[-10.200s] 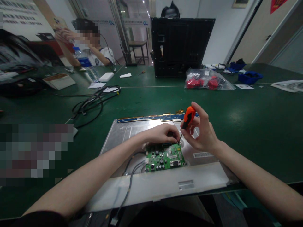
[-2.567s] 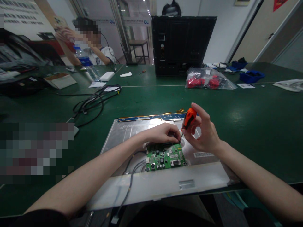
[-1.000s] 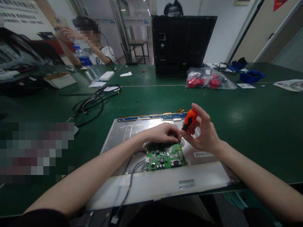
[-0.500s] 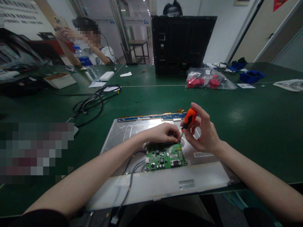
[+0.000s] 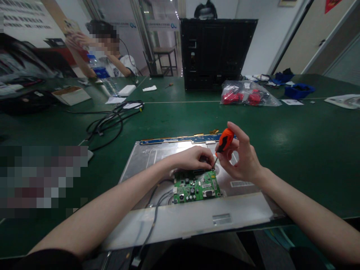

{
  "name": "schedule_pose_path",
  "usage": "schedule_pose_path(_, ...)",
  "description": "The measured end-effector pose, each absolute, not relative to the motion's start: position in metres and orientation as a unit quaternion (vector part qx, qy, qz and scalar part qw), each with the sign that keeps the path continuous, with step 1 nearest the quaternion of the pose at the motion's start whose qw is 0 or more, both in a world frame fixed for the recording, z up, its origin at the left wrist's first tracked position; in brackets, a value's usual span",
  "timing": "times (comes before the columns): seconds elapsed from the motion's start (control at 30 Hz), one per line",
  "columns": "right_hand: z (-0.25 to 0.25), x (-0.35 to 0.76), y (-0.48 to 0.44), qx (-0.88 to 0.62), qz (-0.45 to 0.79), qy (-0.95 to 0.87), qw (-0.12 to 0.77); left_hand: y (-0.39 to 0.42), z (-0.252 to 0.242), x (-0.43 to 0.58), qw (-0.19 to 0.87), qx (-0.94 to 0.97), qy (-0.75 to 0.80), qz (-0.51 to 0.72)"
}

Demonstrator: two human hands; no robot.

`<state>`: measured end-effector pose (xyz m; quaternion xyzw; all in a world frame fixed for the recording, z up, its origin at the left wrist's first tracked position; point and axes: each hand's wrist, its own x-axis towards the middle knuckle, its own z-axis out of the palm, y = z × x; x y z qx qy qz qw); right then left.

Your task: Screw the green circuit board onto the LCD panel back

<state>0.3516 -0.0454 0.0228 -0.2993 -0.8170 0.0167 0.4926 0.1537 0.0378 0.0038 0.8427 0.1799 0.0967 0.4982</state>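
A silver display panel point(image 5: 157, 157) lies face down on the green table, with a small green circuit board point(image 5: 197, 186) on its back. My right hand point(image 5: 242, 157) is closed round an orange-handled screwdriver point(image 5: 224, 138), whose tip stands on the board's far right corner. My left hand point(image 5: 194, 158) rests curled at the board's far edge, fingertips pinched beside the screwdriver tip; what they pinch is hidden. Grey cables point(image 5: 154, 202) run from the board's left side toward me.
A black monitor housing point(image 5: 216, 52) stands upright at the back. A clear bag of red parts point(image 5: 247, 95) lies to its right, black cables point(image 5: 112, 118) coil at the left, and a seated person point(image 5: 112, 56) is at the far left. Blue items point(image 5: 298, 90) lie far right.
Very little differs. The screwdriver handle has shifted slightly in my right fingers from frame to frame, staying over the same corner. My left hand has stayed put.
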Motion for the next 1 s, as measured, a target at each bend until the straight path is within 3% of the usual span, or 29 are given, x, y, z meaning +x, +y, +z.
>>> schedule_pose_path(1.0,0.0222,0.3543,-0.0463,-0.296,0.008,-0.823,0.485,0.037,0.0047,0.154,0.498,0.843,0.177,0.105)
